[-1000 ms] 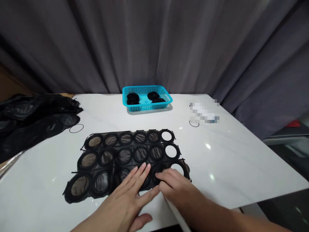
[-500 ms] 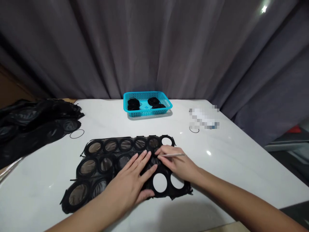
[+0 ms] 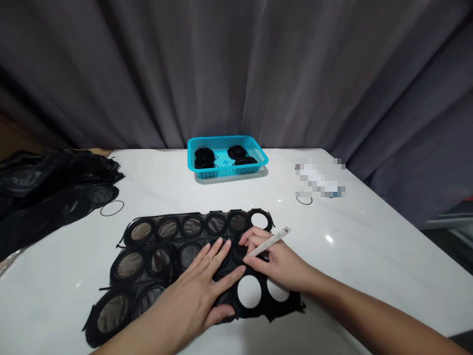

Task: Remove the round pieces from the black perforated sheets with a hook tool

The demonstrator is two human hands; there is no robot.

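Where three rows of ringed circles run across a black sheet, laid out on the near part of a white table, both of my hands are at work on its right half. My left hand lies palm down over the middle and front rows, grasping nothing, fingers spread and thumb held apart along the near edge. Beside it, my right hand pinches a pale strip between thumb and fingers, the strip's far end slanting up to the right, above the sheet; whether its lower tip touches the material, I cannot tell. White shows through two circles of the front row, next to my hands, and through the last circle of the back row, while most others hold a dark, wrinkled film. Beyond the sheet stands a blue basket with black bundles in it. To its right, a pixelated patch hides an item near a dark loop; to the left, a thin black ring lies beside a heap of black material. Grey curtains hang behind the table.
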